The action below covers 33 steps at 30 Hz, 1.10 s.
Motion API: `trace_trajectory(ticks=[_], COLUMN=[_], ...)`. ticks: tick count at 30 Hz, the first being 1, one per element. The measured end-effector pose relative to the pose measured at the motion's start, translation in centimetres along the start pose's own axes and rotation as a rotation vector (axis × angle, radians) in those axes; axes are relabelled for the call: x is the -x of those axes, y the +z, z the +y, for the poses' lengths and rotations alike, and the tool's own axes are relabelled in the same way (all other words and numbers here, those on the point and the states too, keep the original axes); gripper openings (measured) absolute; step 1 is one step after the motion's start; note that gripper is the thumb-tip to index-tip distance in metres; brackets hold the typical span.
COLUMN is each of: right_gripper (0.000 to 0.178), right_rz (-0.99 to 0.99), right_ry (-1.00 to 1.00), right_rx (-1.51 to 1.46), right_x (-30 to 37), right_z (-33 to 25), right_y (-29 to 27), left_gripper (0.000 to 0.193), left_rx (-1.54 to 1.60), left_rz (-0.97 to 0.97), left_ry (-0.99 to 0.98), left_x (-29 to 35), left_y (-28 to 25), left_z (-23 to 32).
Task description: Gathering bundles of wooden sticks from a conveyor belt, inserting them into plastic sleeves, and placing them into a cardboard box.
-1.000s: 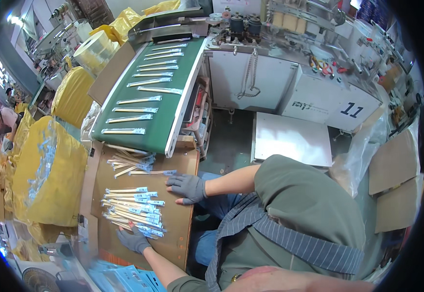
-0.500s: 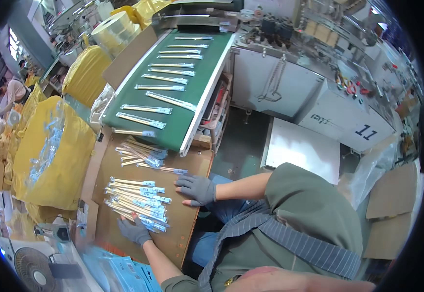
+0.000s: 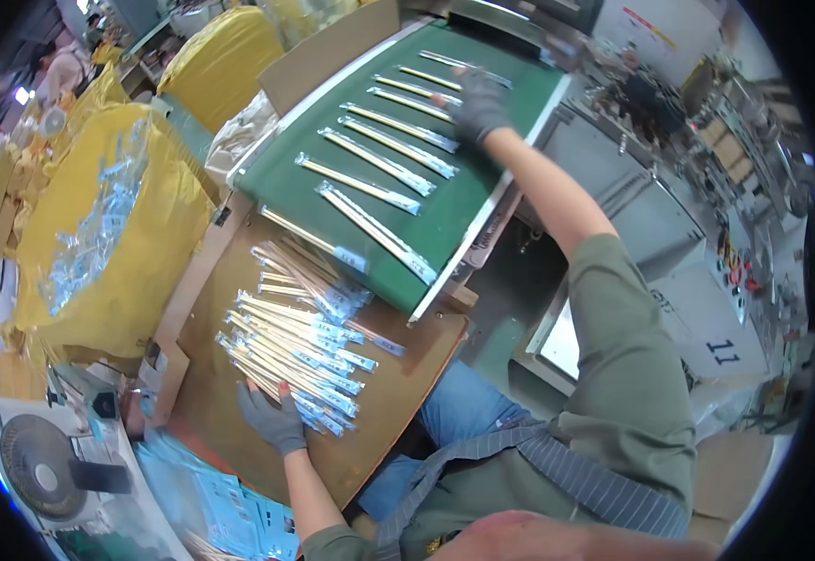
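Observation:
Both my hands wear grey gloves with bare fingertips. My left hand (image 3: 274, 418) rests against the near edge of a pile of wrapped chopsticks (image 3: 300, 360), its fingers apart. The pairs are pale wooden sticks in clear sleeves with blue ends, lying roughly side by side. My right hand (image 3: 482, 105) reaches over the far right part of a green conveyor belt (image 3: 281, 182), fingers spread near the wrapped pairs there; its outline is slightly blurred. Several single wrapped pairs (image 3: 377, 229) lie spaced along the belt. A smaller loose heap (image 3: 318, 276) lies just below the belt's near end.
The brown table (image 3: 407, 374) has a raised cardboard edge at left. Beyond it stands a yellow-lined container (image 3: 89, 318) with clear and blue wrappers. A fan (image 3: 43, 467) and blue plastic packages (image 3: 230, 510) are at lower left. White machine cabinets (image 3: 706, 327) stand at right.
My right hand has moved from the table's right side out over the far belt. The left hand stays by the pile. The view has turned, and the pairs on the belt have shifted.

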State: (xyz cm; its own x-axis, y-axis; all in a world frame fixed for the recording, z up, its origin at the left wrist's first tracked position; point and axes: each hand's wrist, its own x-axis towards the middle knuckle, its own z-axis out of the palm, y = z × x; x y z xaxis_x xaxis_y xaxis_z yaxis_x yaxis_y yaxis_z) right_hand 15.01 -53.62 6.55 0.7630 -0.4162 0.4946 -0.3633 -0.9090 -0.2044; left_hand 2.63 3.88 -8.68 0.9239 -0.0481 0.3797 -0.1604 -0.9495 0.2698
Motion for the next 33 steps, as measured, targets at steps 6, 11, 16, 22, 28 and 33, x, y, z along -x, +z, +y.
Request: trace_trajectory(ticks=[6, 11, 16, 22, 28, 33], right_gripper=[0.098, 0.067, 0.066, 0.087, 0.092, 0.086], right_rz=[-0.380, -0.353, -0.322, -0.484, -0.518, -0.943], right_ry=[0.273, -0.342, -0.656, -0.590, 0.037, -0.133], right_rx=[-0.005, -0.255, -0.348, -0.363, -0.356, -0.674], right_x=[-5.0, 2.2, 12.2, 18.4, 20.3, 24.6], right_z=[6.7, -4.3, -16.5, -27.1, -29.8, -35.1], right_y=[2.5, 2.1, -0.3, 0.7, 6.3, 3.5], left_gripper=[0.063, 0.063, 0.063, 0.071, 0.071, 0.066], left_rx=[0.021, 0.004, -0.022, 0.094, 1.304, 1.633], left_rz=[-0.064, 0.034, 0.073, 0.023, -0.157, -0.160], left_ry=[-0.067, 0.010, 0.020, -0.141, -0.734, -0.979], left_x=[-1.2, -1.0, -0.8, -1.5, -5.0, -6.1], left_y=[-1.6, -0.7, -0.4, 1.0, 0.4, -0.9], left_z=[2.0, 1.2, 0.5, 1.4, 4.0, 4.5])
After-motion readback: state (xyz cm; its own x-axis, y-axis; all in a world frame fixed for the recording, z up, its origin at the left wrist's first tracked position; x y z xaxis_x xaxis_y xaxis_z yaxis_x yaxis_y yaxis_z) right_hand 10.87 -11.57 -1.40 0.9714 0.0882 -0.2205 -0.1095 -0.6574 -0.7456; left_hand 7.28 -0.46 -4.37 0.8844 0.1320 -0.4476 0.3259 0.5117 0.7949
